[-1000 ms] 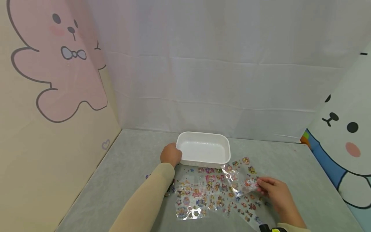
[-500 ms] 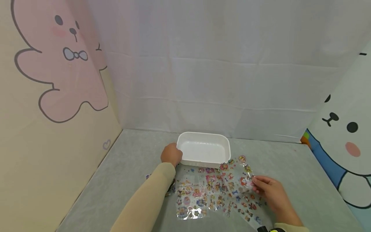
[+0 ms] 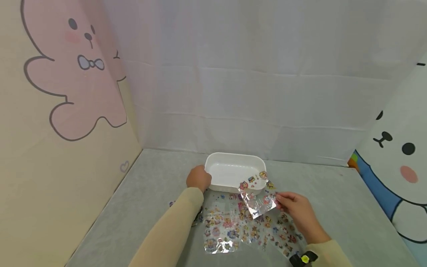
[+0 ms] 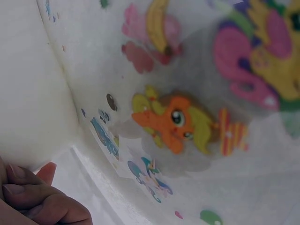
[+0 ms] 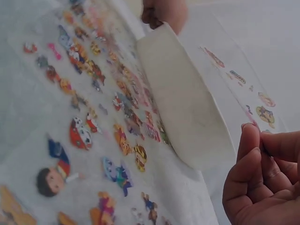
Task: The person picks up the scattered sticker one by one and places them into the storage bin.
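Note:
At the left end of a white plastic tray [image 3: 217,187], my left hand [image 3: 198,178] grips its rim. In the left wrist view the fingers [image 4: 51,201] are curled by the tray's pale wall. My right hand [image 3: 298,211] pinches the right edge of a clear sticker sheet [image 3: 258,200] between thumb and fingers. Tilted, that sheet overlaps the tray's front right corner in the head view. Other clear sticker sheets [image 3: 220,233] with small cartoon figures lie overlapping in front of the tray. The right wrist view shows the pinched sheet [image 5: 265,115] beyond the tray's side.
Grey cloth covers the table [image 3: 340,207]. Behind the tray hangs a white curtain [image 3: 233,92]. A cream wall panel [image 3: 90,178] with a pink cartoon bear stands at left, and another cartoon panel [image 3: 393,185] at right. Small dark-edged items [image 3: 197,218] are partly hidden by the left forearm.
My right hand has moved left and away from me, bringing the pinched sticker sheet from the tray's right front over its front right corner. The left hand stays on the tray.

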`<state>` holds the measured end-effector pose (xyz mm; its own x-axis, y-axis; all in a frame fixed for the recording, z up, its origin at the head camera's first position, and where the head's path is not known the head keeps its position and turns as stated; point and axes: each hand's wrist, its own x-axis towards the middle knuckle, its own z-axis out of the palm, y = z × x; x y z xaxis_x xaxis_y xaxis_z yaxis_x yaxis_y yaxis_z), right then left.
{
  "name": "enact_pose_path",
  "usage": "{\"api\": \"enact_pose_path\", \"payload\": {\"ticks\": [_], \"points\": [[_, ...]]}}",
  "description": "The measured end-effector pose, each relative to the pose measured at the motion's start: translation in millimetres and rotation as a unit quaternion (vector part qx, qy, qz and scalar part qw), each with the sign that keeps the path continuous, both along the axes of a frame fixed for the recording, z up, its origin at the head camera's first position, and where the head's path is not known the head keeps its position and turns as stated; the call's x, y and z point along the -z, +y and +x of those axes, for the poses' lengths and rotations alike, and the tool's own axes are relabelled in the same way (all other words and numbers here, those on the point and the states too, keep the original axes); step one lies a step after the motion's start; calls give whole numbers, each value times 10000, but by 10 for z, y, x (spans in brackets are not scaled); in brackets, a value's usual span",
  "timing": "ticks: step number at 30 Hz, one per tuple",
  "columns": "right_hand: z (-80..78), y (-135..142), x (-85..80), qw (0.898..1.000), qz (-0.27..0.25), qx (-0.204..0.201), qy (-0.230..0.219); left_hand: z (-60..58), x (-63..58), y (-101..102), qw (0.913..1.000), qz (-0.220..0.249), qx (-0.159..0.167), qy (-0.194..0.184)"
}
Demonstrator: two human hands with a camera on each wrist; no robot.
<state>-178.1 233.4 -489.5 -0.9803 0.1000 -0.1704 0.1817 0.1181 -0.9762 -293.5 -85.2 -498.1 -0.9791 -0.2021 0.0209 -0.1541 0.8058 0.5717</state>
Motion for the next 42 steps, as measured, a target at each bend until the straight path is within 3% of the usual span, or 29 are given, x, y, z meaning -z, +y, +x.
{"api": "enact_pose_path", "payload": {"ticks": [8,18,24,32,37,42], "points": [[-162,-91,-155,9917,1097,-580,335,6,-12,24,9999,142,-26,60],[-514,-228,-317,9785,1684,-868,819,16,-49,25,9999,-27,21,107],[-746,-331,-422,9812,1656,-640,761,22,-36,4,9998,-176,-81,38],[-973,-517,-429,9910,1191,-71,614,33,-49,18,9999,-77,-34,-84],[-1029,-631,-402,9911,1187,-37,607,25,-54,13,9998,-150,-102,-113],[-1035,-675,-367,9848,1554,-250,740,8,-36,7,9998,-142,-69,-132]]}}
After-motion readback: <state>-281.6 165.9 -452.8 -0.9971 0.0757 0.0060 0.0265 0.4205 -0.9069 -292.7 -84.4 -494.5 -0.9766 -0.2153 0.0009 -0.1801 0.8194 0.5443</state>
